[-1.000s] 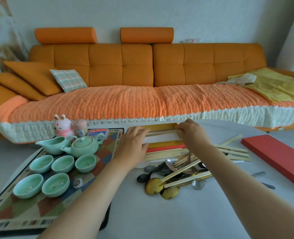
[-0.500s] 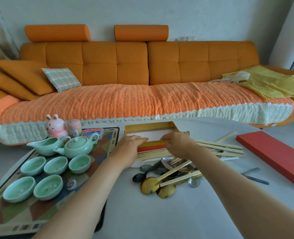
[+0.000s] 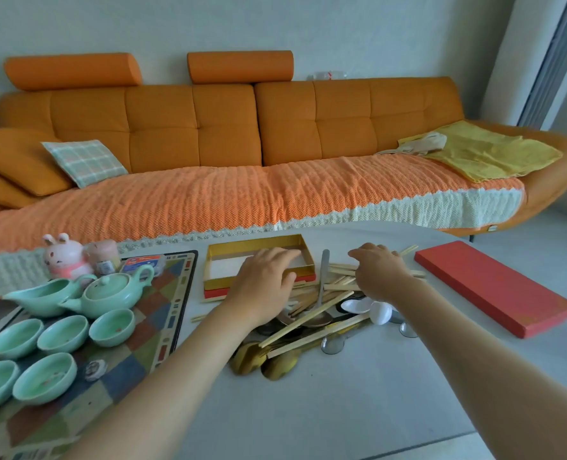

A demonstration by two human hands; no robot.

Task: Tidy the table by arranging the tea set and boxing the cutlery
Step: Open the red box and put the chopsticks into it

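Gather the chopsticks (image 3: 340, 287) into one bundle, tips aligned, before you lift. They lie crossed over each other and over the spoons (image 3: 265, 357), so a hasty pull could drag a spoon along or scatter the heap. Take the topmost sticks first, lift them clear of the pile, then turn them parallel to the long side of the box (image 3: 254, 241) and lower them flat so they don't jam against its walls. Use your left hand (image 3: 265, 284) to steady the box while you load it, since it looks light enough to slide on the table (image 3: 358, 410).

That hand lies palm down across the box's near right corner, with fingers reaching over the rim and thumb by the front wall. I can't tell whether it actually grips the wall. Your right hand (image 3: 379, 274) is just right of the box, knuckles up, fingers bent down onto the far end of the chopstick pile. Its fingertips are hidden, so I can't tell if it is pinching any sticks.

The cutlery heap sits between and just below both hands, touching the box's front. The lid (image 3: 494, 290) lies well apart to the right.
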